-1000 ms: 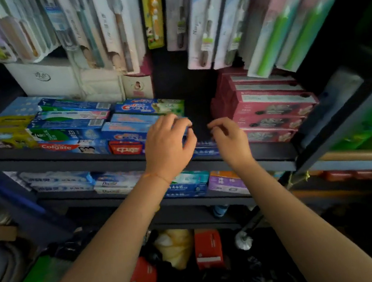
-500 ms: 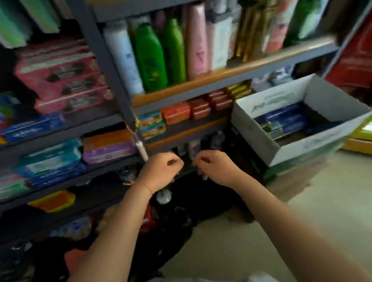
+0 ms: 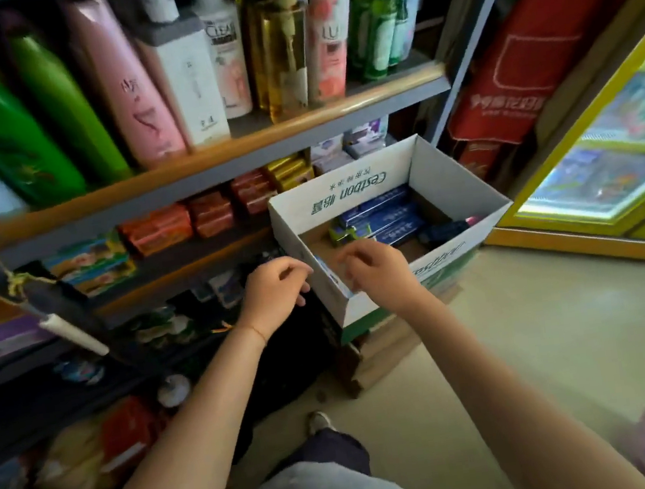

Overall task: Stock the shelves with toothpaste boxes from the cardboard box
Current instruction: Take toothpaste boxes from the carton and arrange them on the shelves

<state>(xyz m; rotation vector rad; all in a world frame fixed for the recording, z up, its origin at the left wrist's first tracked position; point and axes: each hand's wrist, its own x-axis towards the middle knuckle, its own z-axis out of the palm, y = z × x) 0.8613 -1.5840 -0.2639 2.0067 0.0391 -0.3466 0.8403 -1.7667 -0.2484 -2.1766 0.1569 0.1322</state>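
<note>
An open white cardboard box (image 3: pixel 463 182) stands on the floor at the right end of the shelving. Several dark blue toothpaste boxes (image 3: pixel 384 216) lie inside it. My left hand (image 3: pixel 273 291) hovers just left of the box's near-left corner, fingers loosely curled, holding nothing. My right hand (image 3: pixel 381 273) hangs over the box's near rim, fingers also loosely curled and empty. Neither hand touches a toothpaste box.
Shampoo bottles (image 3: pixel 138 84) fill the upper shelf (image 3: pixel 220 155). Soap packs (image 3: pixel 196 219) sit on the shelf below. A red banner (image 3: pixel 525 57) and a yellow-framed glass cabinet (image 3: pixel 609 176) stand at the right. Beige floor (image 3: pixel 527 341) spreads in front. Flat cardboard (image 3: pixel 379 355) lies under the box.
The view swung right from the toothpaste shelf to the cardboard box. Both empty hands left the shelf and travelled to the box's near edge.
</note>
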